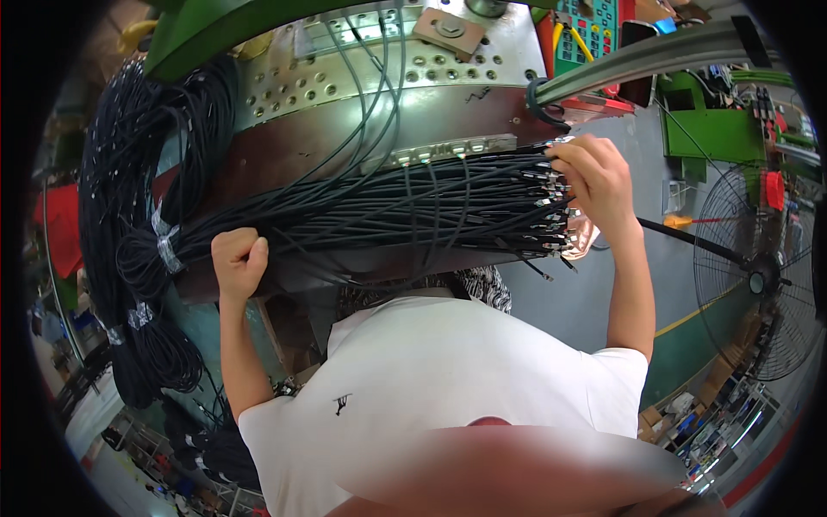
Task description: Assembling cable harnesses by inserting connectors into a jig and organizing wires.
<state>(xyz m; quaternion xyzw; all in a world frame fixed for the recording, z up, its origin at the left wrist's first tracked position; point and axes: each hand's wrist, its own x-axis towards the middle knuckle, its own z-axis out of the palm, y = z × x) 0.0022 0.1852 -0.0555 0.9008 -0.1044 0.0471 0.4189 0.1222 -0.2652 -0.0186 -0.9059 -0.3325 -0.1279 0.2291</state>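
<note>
Left hand (239,260): closed in a fist around the thin black cables (405,207) near their left part, fingers (256,250) curled fully shut.
Right hand (596,179): at the right ends of the cables, fingertips pinched on the small metal connector ends (551,202); how tight the pinch is cannot be told.
Cables: a flat bundle of many strands lying across the brown worn bench (284,155), running left to right between the 2 hands.
Coils: large hanging loops of black cable (142,224) left of the bench, bound with pale tape.
Machine: perforated metal plate (362,77) behind the bench.
Surroundings: black floor fan (758,276) far right.
</note>
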